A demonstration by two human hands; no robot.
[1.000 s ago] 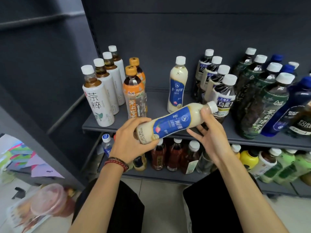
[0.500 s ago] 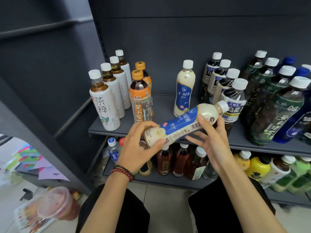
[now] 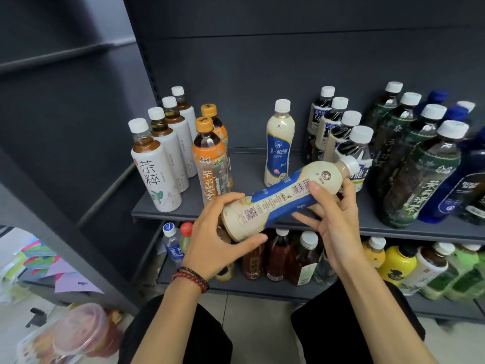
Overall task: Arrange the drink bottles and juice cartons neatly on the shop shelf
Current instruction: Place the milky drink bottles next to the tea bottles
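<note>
- A row of white-label tea bottles (image 3: 155, 168) stands on the shelf (image 3: 246, 172), at 9 o'clock from the held bottle, with orange-capped tea bottles (image 3: 210, 164) just beside it.
- The left hand (image 3: 210, 239) curls fingers and thumb round the base of a cream-and-blue milk tea bottle (image 3: 283, 199).
- That bottle is tilted in the air before the shelf edge, cap toward 2 o'clock. A matching upright bottle (image 3: 278, 145) stands at 12 o'clock.
- The right hand (image 3: 334, 222) grips its upper half, thumb on the barcode.
- Dark oolong bottles (image 3: 339, 127) stand at 1 o'clock.

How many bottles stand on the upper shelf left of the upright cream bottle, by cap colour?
White-capped bottles: 4
Orange-capped bottles: 2
Total: 6
</note>
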